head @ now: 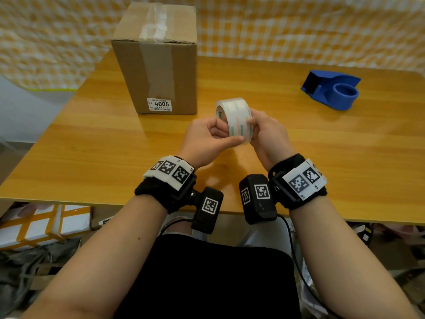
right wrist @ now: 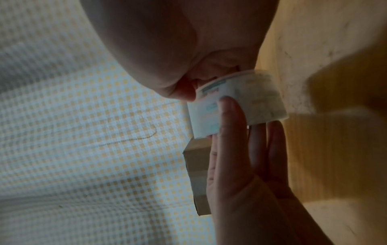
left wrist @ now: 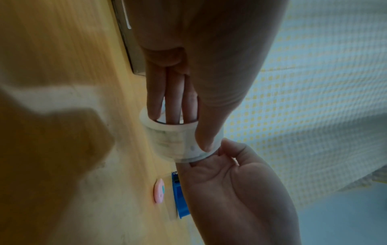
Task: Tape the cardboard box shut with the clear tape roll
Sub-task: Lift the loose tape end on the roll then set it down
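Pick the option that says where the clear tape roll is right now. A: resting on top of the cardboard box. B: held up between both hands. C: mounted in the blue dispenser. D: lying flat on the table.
B: the clear tape roll is gripped by the left hand and right hand, above the table.

Black wristbands (head: 158,194) with checkered marker tags (head: 170,169)
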